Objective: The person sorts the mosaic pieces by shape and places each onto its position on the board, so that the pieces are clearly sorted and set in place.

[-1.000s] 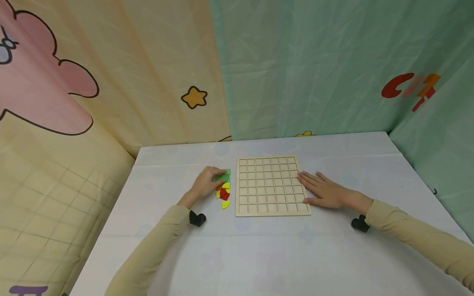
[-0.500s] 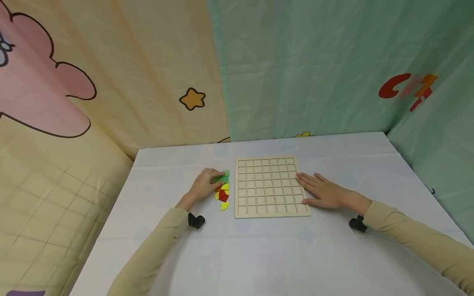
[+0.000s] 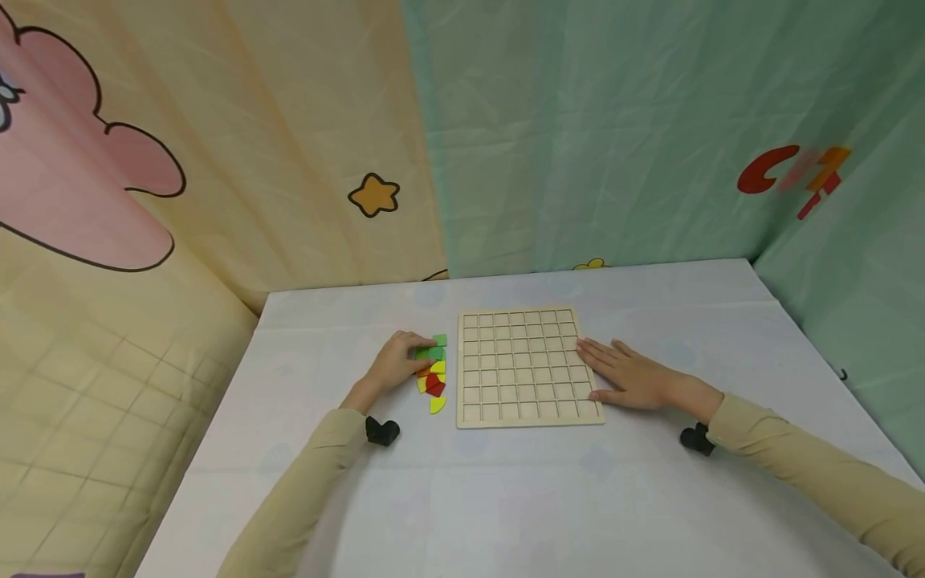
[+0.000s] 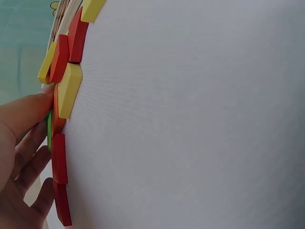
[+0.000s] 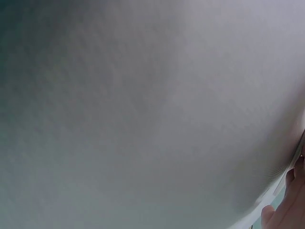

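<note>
Left hand: hand (image 3: 393,361) reaches over the far part of the pile from its left side, thumb and fingers around the green pieces (image 3: 436,352); whether they pinch one cannot be told.
Piece pile: coloured pieces, red (image 3: 435,385) and yellow (image 3: 438,405) toward the near end, lie between left hand and board; some overlap.
Pile axis: near to far, roughly parallel to the board's left edge.
Gridded board (image 3: 523,369): flat on the white table (image 3: 506,498), just right of the pile, not touching it.
Right hand: hand (image 3: 632,379) extended, fingertips at the board's right edge; grips nothing.
Nearer hand to pile: left; the board separates the right hand from it.
</note>
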Available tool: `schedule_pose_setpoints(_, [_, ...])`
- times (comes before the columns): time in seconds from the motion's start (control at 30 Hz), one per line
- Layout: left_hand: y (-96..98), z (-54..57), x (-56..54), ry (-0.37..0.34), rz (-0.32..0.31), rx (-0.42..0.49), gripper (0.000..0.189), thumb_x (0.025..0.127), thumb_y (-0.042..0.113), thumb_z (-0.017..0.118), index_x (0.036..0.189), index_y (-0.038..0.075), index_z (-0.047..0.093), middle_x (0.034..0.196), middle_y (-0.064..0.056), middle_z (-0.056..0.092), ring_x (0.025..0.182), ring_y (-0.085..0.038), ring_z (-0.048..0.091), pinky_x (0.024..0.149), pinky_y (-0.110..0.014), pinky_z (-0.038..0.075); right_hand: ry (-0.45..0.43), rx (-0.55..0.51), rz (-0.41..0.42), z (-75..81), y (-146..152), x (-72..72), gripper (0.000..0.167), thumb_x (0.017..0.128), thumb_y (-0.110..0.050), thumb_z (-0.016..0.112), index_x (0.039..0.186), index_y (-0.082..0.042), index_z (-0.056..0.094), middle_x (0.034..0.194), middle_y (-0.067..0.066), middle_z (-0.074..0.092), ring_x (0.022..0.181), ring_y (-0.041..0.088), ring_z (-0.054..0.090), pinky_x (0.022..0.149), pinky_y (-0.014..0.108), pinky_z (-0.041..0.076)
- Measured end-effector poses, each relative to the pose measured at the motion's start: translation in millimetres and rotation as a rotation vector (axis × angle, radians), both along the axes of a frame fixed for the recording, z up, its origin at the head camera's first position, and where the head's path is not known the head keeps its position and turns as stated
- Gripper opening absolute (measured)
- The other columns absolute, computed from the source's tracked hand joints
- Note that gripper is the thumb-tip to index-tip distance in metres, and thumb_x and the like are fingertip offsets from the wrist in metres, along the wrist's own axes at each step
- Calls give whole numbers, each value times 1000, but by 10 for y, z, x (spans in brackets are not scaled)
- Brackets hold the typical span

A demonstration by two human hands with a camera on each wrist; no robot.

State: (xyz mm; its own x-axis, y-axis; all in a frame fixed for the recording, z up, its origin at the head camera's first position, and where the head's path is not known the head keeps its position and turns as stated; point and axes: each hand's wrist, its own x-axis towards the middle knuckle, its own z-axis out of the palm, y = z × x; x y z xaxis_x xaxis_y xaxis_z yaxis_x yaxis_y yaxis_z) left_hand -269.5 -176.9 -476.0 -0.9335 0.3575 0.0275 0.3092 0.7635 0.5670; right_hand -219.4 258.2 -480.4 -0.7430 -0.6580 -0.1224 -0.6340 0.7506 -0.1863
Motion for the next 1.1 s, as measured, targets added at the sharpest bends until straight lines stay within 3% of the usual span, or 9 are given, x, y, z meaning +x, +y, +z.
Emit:
schedule_pose_setpoints(0.3, [19,11,-3,-42,37,39,33,86,18,73,117,7,70,116,-9,68,108,-24,53,97,-41,44,-33,2,1,39,-5,12,80,97,-55,42,154,-5,16,162,13,11,149,33,13,116,57,13])
schedule_pose_setpoints(0.97, [40,-54,54,-20,79,68,31,85,14,73,114,8,71,117,-10,69,111,-26,54,99,-44,43,-56,15,-5,73,-28,41,82,97,-56,41,154,-5,14,162,13,9,149,33,12,117,57,13])
schedule_pose_setpoints(1.1, [34,-33,41,-45,85,78,32,84,15,74,115,8,71,118,-10,68,112,-26,54,101,-45,42,-50,6,-3,91,-30,48,81,97,-55,42,154,-5,14,162,13,10,149,33,13,116,57,15])
